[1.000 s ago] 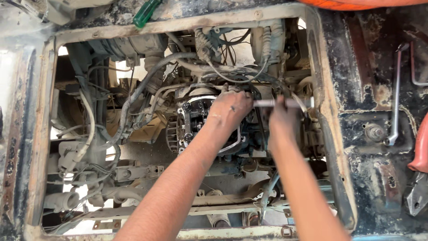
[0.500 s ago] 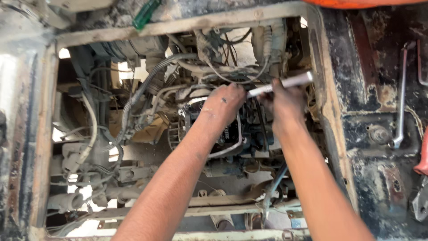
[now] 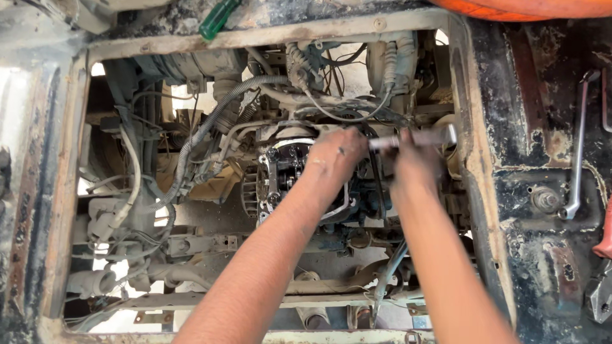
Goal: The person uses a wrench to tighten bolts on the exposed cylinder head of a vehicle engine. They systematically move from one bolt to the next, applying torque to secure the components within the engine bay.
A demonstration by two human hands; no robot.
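Centre of frame, inside the rusty bay opening (image 3: 468,159): left hand (image 3: 335,159) rests curled on top of the engine (image 3: 287,185), grip not discernible. Right hand (image 3: 414,162) closed round a metal wrench (image 3: 417,139), lying level, just right of the left. Green screwdriver (image 3: 217,19) upper left; spanner (image 3: 577,153) at right.

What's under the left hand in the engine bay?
The left hand rests on the engine, its finned and shiny metal parts showing beside the wrist. The spot beneath the palm is covered. The right hand holds a metal tool alongside.
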